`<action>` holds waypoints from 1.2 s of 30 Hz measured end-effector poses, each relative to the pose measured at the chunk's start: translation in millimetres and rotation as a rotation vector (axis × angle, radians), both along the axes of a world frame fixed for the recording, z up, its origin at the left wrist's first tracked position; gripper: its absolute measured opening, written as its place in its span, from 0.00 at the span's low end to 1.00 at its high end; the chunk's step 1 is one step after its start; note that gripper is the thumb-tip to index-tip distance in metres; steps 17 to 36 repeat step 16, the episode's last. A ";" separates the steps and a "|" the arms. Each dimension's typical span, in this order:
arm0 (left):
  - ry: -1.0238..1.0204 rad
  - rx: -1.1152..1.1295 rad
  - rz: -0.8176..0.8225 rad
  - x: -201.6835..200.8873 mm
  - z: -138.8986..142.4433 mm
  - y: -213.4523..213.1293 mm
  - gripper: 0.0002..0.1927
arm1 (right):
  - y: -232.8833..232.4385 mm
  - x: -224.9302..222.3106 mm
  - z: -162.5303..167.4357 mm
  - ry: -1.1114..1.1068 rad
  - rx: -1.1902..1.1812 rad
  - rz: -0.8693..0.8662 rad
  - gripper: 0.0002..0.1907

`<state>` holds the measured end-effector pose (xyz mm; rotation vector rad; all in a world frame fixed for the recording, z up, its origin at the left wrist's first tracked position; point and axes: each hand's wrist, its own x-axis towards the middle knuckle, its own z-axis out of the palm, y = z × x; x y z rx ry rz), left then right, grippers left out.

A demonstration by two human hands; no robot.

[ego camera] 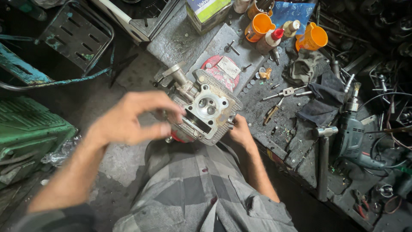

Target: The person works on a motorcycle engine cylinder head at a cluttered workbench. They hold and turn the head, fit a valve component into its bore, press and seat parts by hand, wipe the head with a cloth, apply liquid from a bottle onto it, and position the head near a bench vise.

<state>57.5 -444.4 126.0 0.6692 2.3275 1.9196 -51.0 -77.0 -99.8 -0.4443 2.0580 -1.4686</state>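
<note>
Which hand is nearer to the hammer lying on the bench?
Right. The right hand grips the near edge of the engine cylinder head, on the side toward the hammer. The left hand is on the head's far side, farther from it.

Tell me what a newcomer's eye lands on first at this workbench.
The grey metal engine part at the bench's near edge, gripped by the left hand and steadied by the right hand. Next, the orange cups at the back, and the electric drill lying at the right.
</note>
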 end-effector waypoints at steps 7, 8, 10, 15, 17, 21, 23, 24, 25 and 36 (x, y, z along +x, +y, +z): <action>-0.354 0.193 -0.356 37.2 -29.0 89.9 0.20 | -0.2 9.3 17.8 0.019 -0.021 0.063 0.17; -0.372 0.188 -0.317 39.5 -35.9 101.9 0.20 | -0.3 11.5 17.4 -0.039 -0.056 0.031 0.19; -0.401 0.122 -0.200 46.1 -54.3 123.4 0.21 | 2.0 15.8 14.5 -0.027 -0.013 0.040 0.19; -0.621 -0.014 0.137 61.7 -132.2 167.6 0.25 | 12.5 19.8 -2.0 0.019 0.124 0.015 0.15; -0.684 -0.003 0.215 62.6 -150.8 176.2 0.26 | 13.3 20.1 -5.9 0.012 0.096 0.008 0.13; -0.684 -0.003 0.215 62.6 -150.8 176.2 0.26 | 13.3 20.1 -5.9 0.012 0.096 0.008 0.13; -0.684 -0.003 0.215 62.6 -150.8 176.2 0.26 | 13.3 20.1 -5.9 0.012 0.096 0.008 0.13; -0.684 -0.003 0.215 62.6 -150.8 176.2 0.26 | 13.3 20.1 -5.9 0.012 0.096 0.008 0.13; -0.684 -0.003 0.215 62.6 -150.8 176.2 0.26 | 13.3 20.1 -5.9 0.012 0.096 0.008 0.13; -0.684 -0.003 0.215 62.6 -150.8 176.2 0.26 | 13.3 20.1 -5.9 0.012 0.096 0.008 0.13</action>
